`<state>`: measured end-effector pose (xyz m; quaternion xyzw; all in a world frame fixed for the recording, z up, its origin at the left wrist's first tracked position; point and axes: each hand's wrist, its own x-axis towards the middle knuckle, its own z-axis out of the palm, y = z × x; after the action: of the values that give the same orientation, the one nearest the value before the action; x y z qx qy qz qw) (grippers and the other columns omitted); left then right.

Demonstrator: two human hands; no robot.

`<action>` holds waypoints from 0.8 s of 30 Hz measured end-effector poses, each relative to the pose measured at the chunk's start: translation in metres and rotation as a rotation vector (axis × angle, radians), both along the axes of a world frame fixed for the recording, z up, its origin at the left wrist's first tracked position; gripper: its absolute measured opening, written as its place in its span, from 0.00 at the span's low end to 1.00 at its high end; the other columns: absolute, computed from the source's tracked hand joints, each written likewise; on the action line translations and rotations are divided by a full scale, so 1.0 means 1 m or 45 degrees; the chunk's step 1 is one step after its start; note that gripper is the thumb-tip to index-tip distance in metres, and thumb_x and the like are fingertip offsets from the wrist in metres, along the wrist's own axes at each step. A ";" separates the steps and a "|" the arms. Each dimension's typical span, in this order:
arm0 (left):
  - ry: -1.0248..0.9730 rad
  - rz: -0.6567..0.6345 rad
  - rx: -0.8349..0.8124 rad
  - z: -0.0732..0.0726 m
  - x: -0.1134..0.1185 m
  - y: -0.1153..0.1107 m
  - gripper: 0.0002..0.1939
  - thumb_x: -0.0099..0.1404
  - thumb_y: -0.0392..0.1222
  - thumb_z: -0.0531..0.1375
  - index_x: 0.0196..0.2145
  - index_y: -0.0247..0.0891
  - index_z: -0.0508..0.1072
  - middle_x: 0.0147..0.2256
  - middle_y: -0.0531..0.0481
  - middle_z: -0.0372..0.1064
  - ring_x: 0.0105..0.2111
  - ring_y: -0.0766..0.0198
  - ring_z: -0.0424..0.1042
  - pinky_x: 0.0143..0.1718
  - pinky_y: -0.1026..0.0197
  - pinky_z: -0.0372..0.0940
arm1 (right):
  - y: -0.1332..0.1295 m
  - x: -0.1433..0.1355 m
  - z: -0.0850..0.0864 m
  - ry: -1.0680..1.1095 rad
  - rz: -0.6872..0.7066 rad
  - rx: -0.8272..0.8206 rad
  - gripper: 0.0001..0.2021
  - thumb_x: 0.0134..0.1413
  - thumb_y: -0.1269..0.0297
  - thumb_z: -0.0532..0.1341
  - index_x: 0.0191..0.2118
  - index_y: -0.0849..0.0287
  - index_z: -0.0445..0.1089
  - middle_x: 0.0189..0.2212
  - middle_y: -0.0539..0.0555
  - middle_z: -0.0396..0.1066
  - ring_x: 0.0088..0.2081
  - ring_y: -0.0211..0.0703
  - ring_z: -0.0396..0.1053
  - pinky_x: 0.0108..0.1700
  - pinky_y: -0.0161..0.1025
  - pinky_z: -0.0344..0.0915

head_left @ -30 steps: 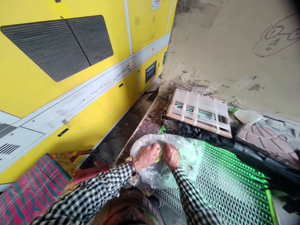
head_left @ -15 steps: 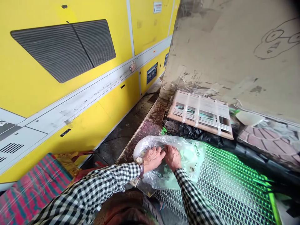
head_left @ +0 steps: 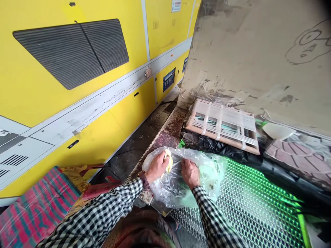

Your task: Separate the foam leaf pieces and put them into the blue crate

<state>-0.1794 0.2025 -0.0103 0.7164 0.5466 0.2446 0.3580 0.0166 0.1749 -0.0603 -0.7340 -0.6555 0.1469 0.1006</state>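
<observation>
Over there, 2 checked sleeves [head_left: 103,210] reach to a clear plastic bag [head_left: 172,194]: the person's left hand [head_left: 156,168] grips a pale-yellow piece [head_left: 169,162], the right hand [head_left: 190,173] curls against the bag. Green-lit mesh [head_left: 248,198] glows beside it, with a yellow machine [head_left: 124,120] off to the left.

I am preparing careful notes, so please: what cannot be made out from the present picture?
All in the head view:
Pale yellow item: partly covered by the left hand.
Right hand: its curl hides whether its grip is on the clear plastic.
White label: print too small.
Line drawing: cut off by the right edge.
</observation>
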 end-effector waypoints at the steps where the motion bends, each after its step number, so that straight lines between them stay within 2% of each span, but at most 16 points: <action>1: -0.176 0.092 -0.131 0.004 -0.001 0.000 0.10 0.74 0.48 0.50 0.38 0.43 0.65 0.31 0.51 0.66 0.30 0.61 0.67 0.31 0.59 0.64 | 0.000 0.000 0.001 0.001 0.005 0.002 0.13 0.72 0.68 0.52 0.50 0.61 0.74 0.44 0.61 0.79 0.45 0.51 0.75 0.44 0.41 0.63; 3: -0.631 0.242 -0.492 0.012 -0.003 0.000 0.11 0.71 0.53 0.55 0.38 0.44 0.65 0.31 0.53 0.65 0.27 0.63 0.64 0.25 0.62 0.58 | -0.001 0.000 0.001 -0.001 0.003 0.008 0.13 0.72 0.67 0.52 0.50 0.61 0.74 0.43 0.61 0.79 0.44 0.52 0.75 0.44 0.42 0.63; 5: -0.980 0.305 -0.782 0.018 -0.006 -0.002 0.12 0.66 0.54 0.59 0.37 0.44 0.67 0.33 0.51 0.67 0.26 0.64 0.62 0.22 0.63 0.54 | -0.003 0.000 0.000 -0.006 -0.005 0.025 0.13 0.71 0.67 0.52 0.49 0.62 0.74 0.42 0.62 0.78 0.43 0.52 0.75 0.43 0.42 0.63; 8: -1.232 0.288 -1.022 0.021 -0.010 -0.003 0.13 0.62 0.53 0.60 0.34 0.41 0.69 0.34 0.49 0.69 0.24 0.67 0.59 0.20 0.64 0.46 | -0.008 0.002 -0.001 0.011 0.018 0.077 0.15 0.66 0.69 0.53 0.52 0.64 0.72 0.42 0.63 0.77 0.42 0.53 0.74 0.42 0.43 0.64; 11: -1.426 0.266 -1.197 0.019 -0.014 -0.005 0.13 0.60 0.51 0.60 0.36 0.39 0.71 0.33 0.49 0.70 0.23 0.69 0.59 0.18 0.66 0.41 | -0.016 0.001 0.005 0.078 0.052 0.181 0.18 0.64 0.70 0.51 0.56 0.64 0.69 0.45 0.63 0.75 0.43 0.53 0.73 0.42 0.43 0.66; 14: -1.488 0.251 -1.227 0.019 -0.014 -0.008 0.17 0.63 0.55 0.61 0.37 0.37 0.72 0.32 0.50 0.68 0.22 0.70 0.60 0.17 0.68 0.41 | -0.026 -0.004 0.020 0.157 0.071 0.340 0.19 0.66 0.69 0.50 0.58 0.61 0.68 0.51 0.63 0.73 0.47 0.54 0.72 0.46 0.45 0.68; 17: -1.356 0.273 -1.132 0.022 -0.011 -0.011 0.22 0.63 0.61 0.64 0.35 0.37 0.70 0.30 0.54 0.65 0.21 0.73 0.59 0.16 0.69 0.41 | -0.038 -0.016 0.038 0.247 0.153 0.471 0.16 0.68 0.69 0.49 0.54 0.60 0.70 0.50 0.62 0.73 0.49 0.53 0.71 0.51 0.46 0.67; 21: -1.290 0.290 -0.996 0.034 -0.011 -0.014 0.24 0.63 0.63 0.65 0.35 0.38 0.69 0.28 0.57 0.62 0.17 0.76 0.53 0.15 0.69 0.41 | -0.051 -0.038 0.050 0.378 0.324 0.432 0.15 0.69 0.71 0.49 0.46 0.57 0.74 0.41 0.58 0.76 0.43 0.49 0.71 0.48 0.44 0.66; 24: -1.271 0.280 -0.875 0.052 -0.019 -0.014 0.23 0.65 0.64 0.64 0.37 0.38 0.71 0.26 0.58 0.59 0.16 0.77 0.48 0.15 0.68 0.40 | -0.057 -0.052 0.054 0.603 0.311 0.377 0.15 0.69 0.67 0.49 0.45 0.57 0.74 0.39 0.58 0.76 0.42 0.49 0.72 0.46 0.43 0.66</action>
<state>-0.1987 0.1883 0.0416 0.2984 0.4313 0.3960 0.7537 -0.0352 0.1183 -0.0066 -0.5725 -0.7115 0.2277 0.3379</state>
